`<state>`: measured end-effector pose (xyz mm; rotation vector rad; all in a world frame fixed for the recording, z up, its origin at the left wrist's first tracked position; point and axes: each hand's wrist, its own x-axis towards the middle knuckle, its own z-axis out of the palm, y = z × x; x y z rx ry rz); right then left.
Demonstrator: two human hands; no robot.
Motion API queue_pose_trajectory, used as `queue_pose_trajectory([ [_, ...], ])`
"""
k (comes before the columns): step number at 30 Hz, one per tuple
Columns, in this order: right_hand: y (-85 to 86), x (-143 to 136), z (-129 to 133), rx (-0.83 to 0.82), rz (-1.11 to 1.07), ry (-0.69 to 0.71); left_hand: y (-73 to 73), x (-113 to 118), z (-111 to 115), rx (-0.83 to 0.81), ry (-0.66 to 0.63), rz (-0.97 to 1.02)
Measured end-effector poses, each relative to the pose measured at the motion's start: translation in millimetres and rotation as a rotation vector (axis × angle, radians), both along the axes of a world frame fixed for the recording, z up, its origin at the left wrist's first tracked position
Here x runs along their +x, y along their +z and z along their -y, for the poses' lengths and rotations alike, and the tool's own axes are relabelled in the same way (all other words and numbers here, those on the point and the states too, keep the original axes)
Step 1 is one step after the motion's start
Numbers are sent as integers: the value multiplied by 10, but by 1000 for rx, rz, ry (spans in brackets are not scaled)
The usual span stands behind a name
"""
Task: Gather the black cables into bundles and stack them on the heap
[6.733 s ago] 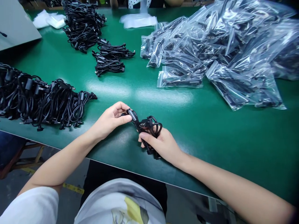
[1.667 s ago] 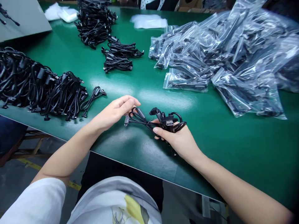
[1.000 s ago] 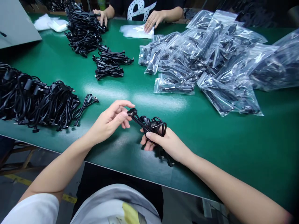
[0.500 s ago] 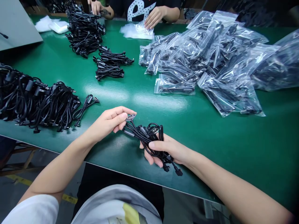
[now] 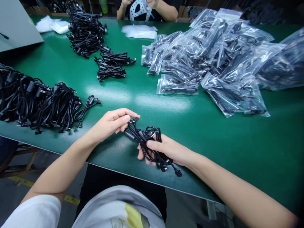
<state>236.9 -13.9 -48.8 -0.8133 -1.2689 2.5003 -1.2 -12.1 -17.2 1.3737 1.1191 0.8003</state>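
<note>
Between thumb and fingers, my left hand [image 5: 114, 122] pinches the connector [image 5: 133, 121] at one end of a black cable, its port facing up. Coiled black cables [image 5: 144, 139] lie in my right hand [image 5: 166, 148], with the thumb pressed across them and the fingers underneath. Another connector [image 5: 150, 134] sticks up beside the right thumb. Several small angled plugs [image 5: 178, 172] dangle past the heel of that hand. Both hands are above the near edge of the green table [image 5: 213, 148].
To the left lies a heap of black cables [image 5: 40, 101], with one coiled cable [image 5: 87, 107] beside it. Farther back are a cable stack [image 5: 86, 34], two cable bundles [image 5: 114, 65] and clear bags [image 5: 140, 31]. Bagged cables [image 5: 204, 57] pile up at right. A person [image 5: 147, 9] sits opposite.
My right hand has shifted slightly left with the cables, nearer my left hand. Across the table, the other person's hands have drawn back from the clear bags and the cable stack toward their chest.
</note>
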Motion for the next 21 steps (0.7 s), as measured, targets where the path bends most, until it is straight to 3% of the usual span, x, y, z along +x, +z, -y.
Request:
queue_pose_trajectory([
  [6, -33, -83, 62, 4, -16, -185, -81, 96, -12, 98, 131, 20],
  [10, -60, -93, 29, -17, -84, -418, -125, 168, -9, 189, 220, 74],
  [12, -55, -92, 4, 15, -68, -513, -106, 183, 18, 126, 120, -4],
  [17, -34, -144, -11, 109, -46, -635, -90, 277, 138, -104, -335, -227],
  [19, -29, -183, -8, 123, -49, -664, -129, 352, 184, -82, -381, -268],
  [21, -25, -215, -10, 116, -39, -662, -183, 424, 217, -43, -344, -308],
])
